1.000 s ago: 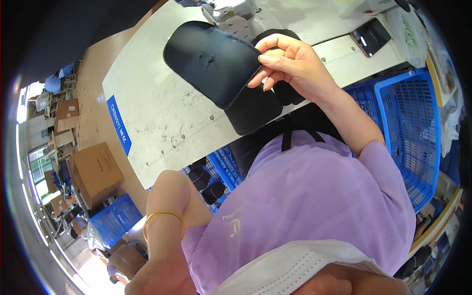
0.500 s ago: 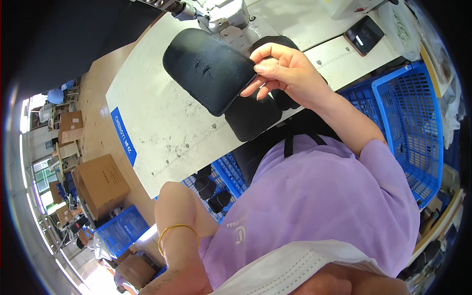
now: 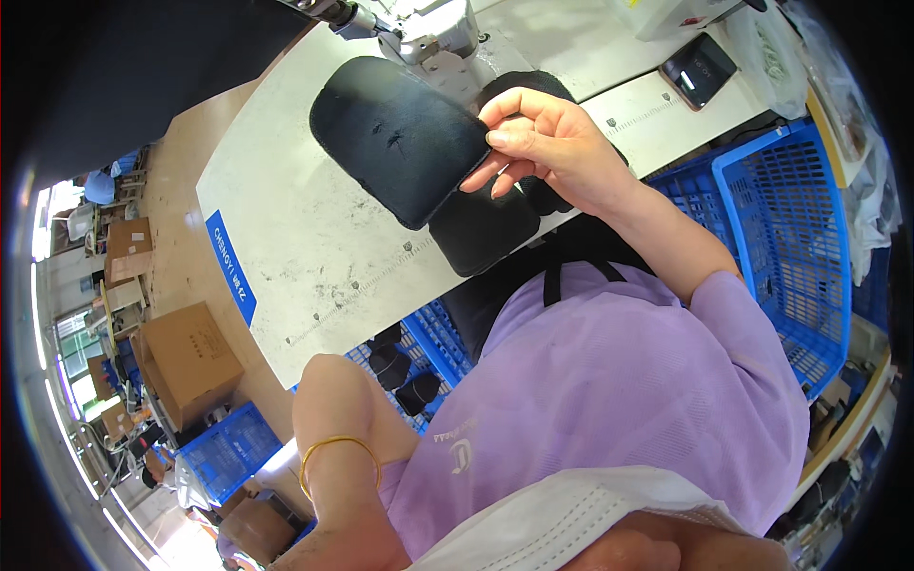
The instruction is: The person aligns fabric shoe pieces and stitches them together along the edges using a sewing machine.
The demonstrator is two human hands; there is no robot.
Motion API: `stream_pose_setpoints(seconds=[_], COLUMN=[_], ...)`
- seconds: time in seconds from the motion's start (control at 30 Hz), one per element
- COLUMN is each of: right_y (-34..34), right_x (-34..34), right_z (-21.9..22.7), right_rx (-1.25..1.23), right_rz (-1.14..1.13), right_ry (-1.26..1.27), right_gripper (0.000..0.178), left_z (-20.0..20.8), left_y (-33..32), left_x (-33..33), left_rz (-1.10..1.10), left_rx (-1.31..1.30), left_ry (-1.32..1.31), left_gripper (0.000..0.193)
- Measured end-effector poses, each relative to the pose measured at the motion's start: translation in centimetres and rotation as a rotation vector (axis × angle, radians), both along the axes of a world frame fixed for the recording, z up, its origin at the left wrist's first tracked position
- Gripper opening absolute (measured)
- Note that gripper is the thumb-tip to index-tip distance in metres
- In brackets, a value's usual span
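Right hand point(image 3: 552, 152) up over the white tabletop point(image 3: 314, 247), thumb and fingers pinched on the near edge of a black padded piece point(image 3: 400, 138), a rounded oblong of soft dark material. Long axis of that piece running up and to the left from the pinch, away from the body, its far end close under the sewing machine head point(image 3: 428, 29) at the top edge. Beneath and just beside it, more black pieces point(image 3: 481, 228) stacked on the tabletop, the lowest one overlapping the near edge of the tabletop, another peeking out behind the fingers. Left hand low in the view, out of sight past the bottom edge, only the forearm with a gold bangle point(image 3: 338, 452) showing; whether open or closed, cannot tell. Right hand therefore far the nearer to the padded piece, left well apart from it. Off to the right, a blue plastic crate point(image 3: 790, 228) with a mesh wall, and on the far right of the tabletop a dark phone-like slab point(image 3: 700, 68). Down left, on the floor, a cardboard box point(image 3: 186, 362) and further blue crates.
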State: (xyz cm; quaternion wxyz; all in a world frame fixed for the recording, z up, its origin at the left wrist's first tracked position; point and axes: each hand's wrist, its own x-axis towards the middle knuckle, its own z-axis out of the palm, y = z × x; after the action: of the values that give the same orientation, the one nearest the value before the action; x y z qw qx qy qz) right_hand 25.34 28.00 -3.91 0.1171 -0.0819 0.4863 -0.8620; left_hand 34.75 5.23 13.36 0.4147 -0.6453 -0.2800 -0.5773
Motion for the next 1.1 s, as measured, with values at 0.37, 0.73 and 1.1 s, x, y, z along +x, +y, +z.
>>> stream_pose_setpoints(seconds=[0.37, 0.73, 1.1], right_y=[1.4, 0.8, -0.5], right_x=[-0.2, 0.5, 0.0], right_z=[-1.3, -1.6, -0.5], right_rx=[0.01, -0.009, 0.099], right_rz=[-0.012, -0.024, 0.02], right_ry=[-0.023, -0.011, 0.028], right_gripper=[0.019, 0.017, 0.02], left_z=[-1.9, -17.0, -15.3], left_y=[4.0, -3.1, 0.7], left_x=[-3.4, -8.3, -12.1], left_rz=[-1.058, -0.232, -0.369], left_rx=[-0.002, -0.102, -0.084], left_ry=[0.124, -1.973, -2.026], left_gripper=[0.102, 0.024, 0.033])
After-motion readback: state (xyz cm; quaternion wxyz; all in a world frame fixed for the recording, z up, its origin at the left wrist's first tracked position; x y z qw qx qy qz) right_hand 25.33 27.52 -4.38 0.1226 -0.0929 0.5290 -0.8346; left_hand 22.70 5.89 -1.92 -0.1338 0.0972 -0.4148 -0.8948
